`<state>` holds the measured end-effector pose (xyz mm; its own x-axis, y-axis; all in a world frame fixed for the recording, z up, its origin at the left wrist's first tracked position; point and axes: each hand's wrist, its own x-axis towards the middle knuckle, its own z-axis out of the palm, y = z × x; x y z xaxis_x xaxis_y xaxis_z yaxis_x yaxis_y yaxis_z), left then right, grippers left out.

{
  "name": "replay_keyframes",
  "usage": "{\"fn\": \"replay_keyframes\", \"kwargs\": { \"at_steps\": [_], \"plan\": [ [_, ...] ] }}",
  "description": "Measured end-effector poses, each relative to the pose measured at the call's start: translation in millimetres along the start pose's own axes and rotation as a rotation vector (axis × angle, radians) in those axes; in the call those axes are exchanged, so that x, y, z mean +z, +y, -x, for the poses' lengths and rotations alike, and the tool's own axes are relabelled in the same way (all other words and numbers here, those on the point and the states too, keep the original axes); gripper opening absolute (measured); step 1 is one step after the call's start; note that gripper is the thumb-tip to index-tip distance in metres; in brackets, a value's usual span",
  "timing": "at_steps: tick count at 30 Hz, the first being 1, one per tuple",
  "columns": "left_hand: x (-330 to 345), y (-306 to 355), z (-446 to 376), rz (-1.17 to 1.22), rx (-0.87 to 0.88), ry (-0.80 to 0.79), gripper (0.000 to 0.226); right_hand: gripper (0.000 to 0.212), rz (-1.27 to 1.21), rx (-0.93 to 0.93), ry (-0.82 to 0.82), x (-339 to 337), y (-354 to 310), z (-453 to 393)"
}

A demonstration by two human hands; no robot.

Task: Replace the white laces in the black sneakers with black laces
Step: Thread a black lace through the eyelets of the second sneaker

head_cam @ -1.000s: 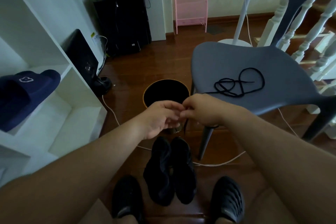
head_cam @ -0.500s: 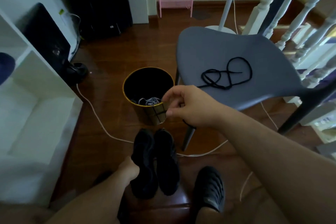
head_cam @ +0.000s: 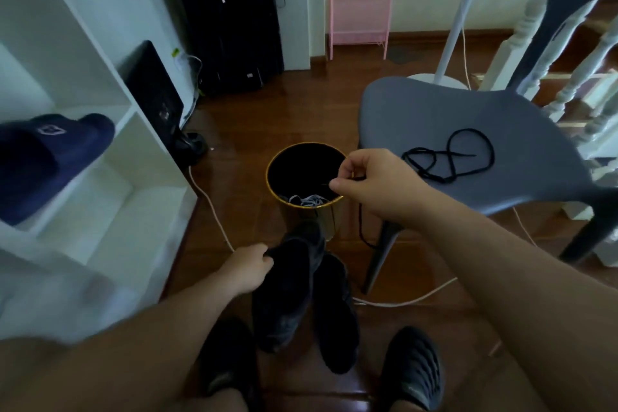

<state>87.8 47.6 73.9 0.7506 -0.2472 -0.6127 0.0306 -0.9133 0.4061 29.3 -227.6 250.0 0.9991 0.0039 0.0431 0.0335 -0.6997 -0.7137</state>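
Two black sneakers lie on the wooden floor between my feet. My left hand (head_cam: pixel 250 267) grips the left sneaker (head_cam: pixel 287 291) by its side and tilts it up off the floor. The right sneaker (head_cam: pixel 336 311) lies flat beside it. Over the bin, my right hand (head_cam: pixel 368 179) pinches a black lace (head_cam: pixel 362 227) whose end hangs down beside the chair leg. A second black lace (head_cam: pixel 451 157) lies coiled on the grey chair seat (head_cam: pixel 434 110). White laces (head_cam: pixel 307 200) lie inside the black bin (head_cam: pixel 329 224).
A white shelf unit (head_cam: pixel 100 177) with a dark blue slipper (head_cam: pixel 43 160) stands at the left. A white cable (head_cam: pixel 214 207) runs across the floor. A pink rack (head_cam: pixel 361 3), black equipment (head_cam: pixel 234 37) and white stair balusters (head_cam: pixel 568 53) stand behind. My feet wear black clogs (head_cam: pixel 411 368).
My left hand left my right hand, dropped to the left sneaker and has lifted it. My right hand stays over the bin pinching the black lace.
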Motion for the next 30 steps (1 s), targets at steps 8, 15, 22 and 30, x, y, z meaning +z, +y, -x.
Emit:
{"fn": "replay_keyframes", "kwargs": {
  "at_steps": [8,15,22,30],
  "plan": [
    [-138,77,110,-0.25,0.203,-0.072,0.007,0.014,-0.13,0.0,0.108,-13,-28,13],
    [-145,90,136,0.347,0.409,0.047,0.051,0.012,-0.23,-0.03,0.167,-34,-42,17],
    [-136,119,129,0.488,0.415,0.325,0.063,0.015,-0.357,0.02,0.24,-35,-40,23],
    [-127,118,131,0.384,0.526,0.511,0.058,0.014,-0.512,0.059,0.321,-20,-47,18]
  ]
}}
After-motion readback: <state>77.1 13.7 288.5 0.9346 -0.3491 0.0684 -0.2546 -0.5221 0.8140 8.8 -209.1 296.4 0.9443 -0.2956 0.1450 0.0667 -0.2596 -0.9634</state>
